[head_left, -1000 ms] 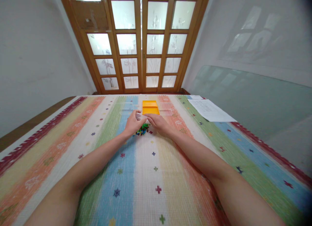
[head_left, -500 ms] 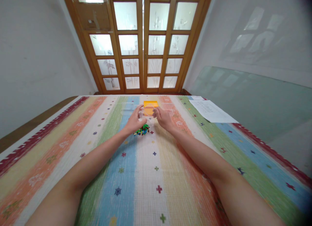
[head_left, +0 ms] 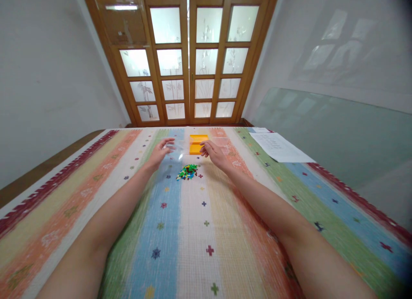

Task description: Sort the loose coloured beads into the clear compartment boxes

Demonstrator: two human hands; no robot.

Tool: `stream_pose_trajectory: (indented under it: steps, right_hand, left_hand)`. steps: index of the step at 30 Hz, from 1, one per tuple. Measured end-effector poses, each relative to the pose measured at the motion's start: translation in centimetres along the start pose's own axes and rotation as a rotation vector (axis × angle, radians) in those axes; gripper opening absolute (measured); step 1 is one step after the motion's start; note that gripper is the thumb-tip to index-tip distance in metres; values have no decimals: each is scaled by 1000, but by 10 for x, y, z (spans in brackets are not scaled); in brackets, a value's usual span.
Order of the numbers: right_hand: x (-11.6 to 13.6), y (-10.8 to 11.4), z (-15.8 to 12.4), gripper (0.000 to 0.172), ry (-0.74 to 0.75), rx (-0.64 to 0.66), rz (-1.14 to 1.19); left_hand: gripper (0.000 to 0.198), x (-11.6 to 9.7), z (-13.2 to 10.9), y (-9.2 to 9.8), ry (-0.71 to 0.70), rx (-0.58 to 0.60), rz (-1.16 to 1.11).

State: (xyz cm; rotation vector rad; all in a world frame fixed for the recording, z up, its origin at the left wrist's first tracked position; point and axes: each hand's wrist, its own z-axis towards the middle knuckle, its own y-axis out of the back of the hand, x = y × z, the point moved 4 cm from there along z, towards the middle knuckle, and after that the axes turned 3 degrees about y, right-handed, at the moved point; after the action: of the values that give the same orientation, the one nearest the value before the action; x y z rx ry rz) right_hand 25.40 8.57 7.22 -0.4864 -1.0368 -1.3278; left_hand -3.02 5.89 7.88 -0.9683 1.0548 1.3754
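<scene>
My left hand [head_left: 160, 152] is raised to the left of a yellow-orange tray [head_left: 195, 152], its thumb and fingers curled at the edge of a clear plastic piece [head_left: 180, 149] that is hard to make out against the cloth. At the tray's right front corner hovers my right hand [head_left: 212, 153], fingers bent and drawn together; whatever may be between them is hidden. The tray has two sections split by a crosswise bar. Nearer to me lies a pile of small green, blue, yellow and dark pieces [head_left: 187, 172], touched by neither hand.
A striped, patterned tablecloth [head_left: 193, 230] covers the table. Printed paper sheets [head_left: 277, 147] lie at the back right. Another faint clear sheet [head_left: 222, 141] seems to lie right of the tray. A glass panel [head_left: 322, 123] leans along the right wall; wooden doors [head_left: 189, 75] stand behind.
My left hand has moved left from the tray with the clear plastic piece, uncovering the tray and the pile. My right hand has barely shifted.
</scene>
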Motion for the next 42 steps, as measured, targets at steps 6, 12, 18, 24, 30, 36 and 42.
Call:
stream_pose_trajectory:
  steps: [6,12,18,24,30,36,42]
  right_hand:
    - [-34,22,1,48,-58,-71,-74]
    - [-44,38,-3,44,-102,-136,-184]
    - [-39,38,-5,42,-94,-101,-262]
    - [-47,39,-5,41,-78,-92,-339]
    - [-45,36,-8,39,-60,-52,-417]
    - [-43,33,-9,36,-46,-38,-450]
    - [-43,30,-9,33,-50,-16,-476]
  left_hand:
    - [53,40,15,100,119,-523,-72]
    - [51,69,11,137,266,-670,382]
    - [47,65,13,139,236,-588,810]
    - [38,51,10,114,75,-513,1170]
    - [42,69,20,87,73,-232,1272]
    - [37,75,23,89,41,-175,1279]
    - [31,72,26,88,41,-169,1229]
